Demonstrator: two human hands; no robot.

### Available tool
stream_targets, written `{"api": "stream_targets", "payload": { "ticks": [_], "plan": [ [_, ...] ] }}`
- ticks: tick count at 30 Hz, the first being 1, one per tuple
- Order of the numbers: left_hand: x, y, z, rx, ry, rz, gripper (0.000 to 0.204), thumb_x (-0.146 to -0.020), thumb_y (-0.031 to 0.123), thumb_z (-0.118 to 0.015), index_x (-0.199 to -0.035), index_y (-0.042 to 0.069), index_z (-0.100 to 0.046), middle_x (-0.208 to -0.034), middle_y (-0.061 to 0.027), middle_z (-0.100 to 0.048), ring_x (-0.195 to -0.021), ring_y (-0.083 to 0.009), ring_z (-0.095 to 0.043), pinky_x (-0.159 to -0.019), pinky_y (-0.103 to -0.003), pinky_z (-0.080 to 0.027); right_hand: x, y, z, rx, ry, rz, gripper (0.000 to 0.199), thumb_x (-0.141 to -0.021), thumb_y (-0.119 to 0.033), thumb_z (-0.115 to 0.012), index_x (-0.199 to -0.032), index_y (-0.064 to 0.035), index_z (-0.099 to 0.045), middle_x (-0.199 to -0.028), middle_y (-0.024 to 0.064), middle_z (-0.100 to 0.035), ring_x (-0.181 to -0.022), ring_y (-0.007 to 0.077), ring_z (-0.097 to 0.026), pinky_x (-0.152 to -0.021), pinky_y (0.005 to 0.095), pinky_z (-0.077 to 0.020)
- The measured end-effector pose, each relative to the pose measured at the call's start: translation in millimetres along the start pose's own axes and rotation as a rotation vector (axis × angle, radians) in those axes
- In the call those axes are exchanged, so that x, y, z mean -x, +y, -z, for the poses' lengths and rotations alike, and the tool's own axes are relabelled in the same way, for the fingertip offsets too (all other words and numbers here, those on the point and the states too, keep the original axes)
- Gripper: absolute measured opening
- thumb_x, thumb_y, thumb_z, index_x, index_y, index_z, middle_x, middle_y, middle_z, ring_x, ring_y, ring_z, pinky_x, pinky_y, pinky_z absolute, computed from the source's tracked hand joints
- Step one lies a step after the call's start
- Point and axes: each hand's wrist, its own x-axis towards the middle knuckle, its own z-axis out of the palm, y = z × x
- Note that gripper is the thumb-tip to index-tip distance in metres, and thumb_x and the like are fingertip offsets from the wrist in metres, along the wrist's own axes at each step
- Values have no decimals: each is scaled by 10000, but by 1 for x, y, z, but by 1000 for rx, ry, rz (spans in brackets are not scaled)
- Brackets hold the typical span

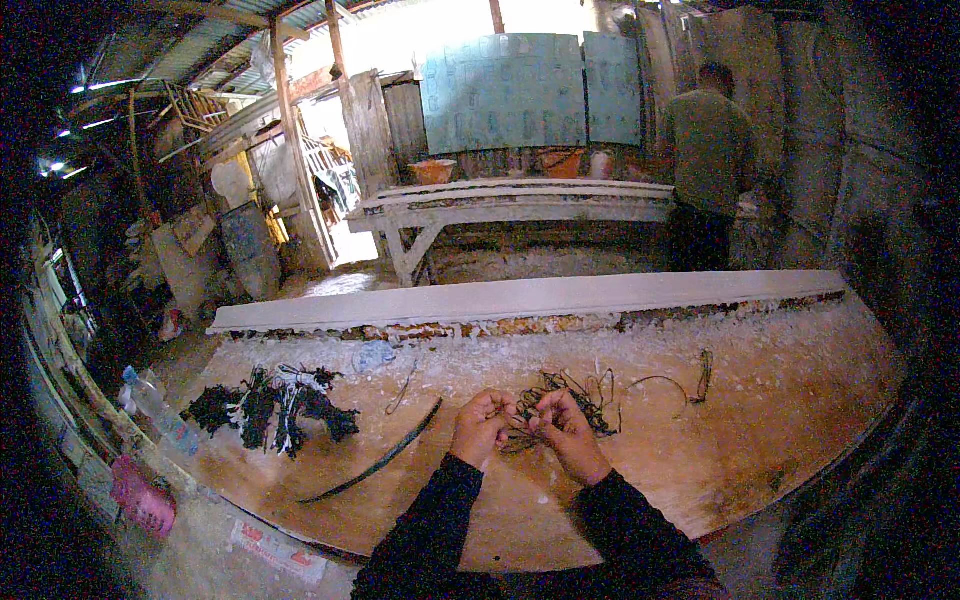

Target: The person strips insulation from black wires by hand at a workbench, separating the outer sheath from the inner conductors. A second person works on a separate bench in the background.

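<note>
Over the wooden table (700, 450), my left hand (480, 430) and my right hand (572, 437) face each other with fingertips pinched. Thin dark strands run between them, and each hand seems to grip one. Just behind and beneath the fingers lies a loose tangle of dark strands (600, 412). A long dark curved strip (385, 460) rests left of my left hand. Farther left is a heap of shredded black and white material (262, 405). One curled strand (703, 380) lies apart on the right.
A long white moulded piece (530, 300) spans the table's far edge, with white crumbs before it. At left stand a clear plastic bottle (160, 412) and a pink bag (143, 497). Beyond, another person (710, 150) stands by a white bench (520, 205) with orange basins (560, 163).
</note>
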Motion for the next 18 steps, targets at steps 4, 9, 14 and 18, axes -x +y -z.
{"api": "stream_targets", "payload": {
  "ticks": [4, 9, 14, 18],
  "plan": [
    [0, 1, -4, 49, 3, 18, 107, -772, 30, -524, -866, 82, -524, -764, 4, -550, -515, -56, -474, -426, -188, -372, 0, 0, 0, -12, 21, 57, 168, -793, -91, -565, -856, -113, -412, -689, -54, -388, -671, 47, -404, -601, 178, -349],
    [-8, -9, -1, 4, -119, -132, 265, -773, 30, -521, -1037, 60, -519, -926, -20, -576, -738, -100, -538, -657, -218, -441, 1, -8, 6, -297, 56, -145, 168, -784, -105, -579, -868, -115, -433, -712, -31, -456, -651, 73, -469, -633, 213, -409],
    [-12, -21, 2, -49, -333, -114, 365, -798, 118, -555, -1147, 43, -480, -1080, -36, -537, -946, -128, -507, -830, -248, -398, -1, -8, 12, -813, -9, -315, 138, -801, -57, -531, -914, -102, -466, -740, 7, -506, -659, 100, -509, -738, 311, -479],
    [-9, -20, 0, -165, -276, -126, 336, -803, 171, -566, -1103, 29, -510, -1061, -38, -545, -945, -114, -506, -814, -240, -401, -4, -1, 17, -863, 52, -365, 203, -829, -107, -506, -1001, -85, -402, -854, 61, -516, -771, 193, -548, -773, 322, -476]
  ]
}}
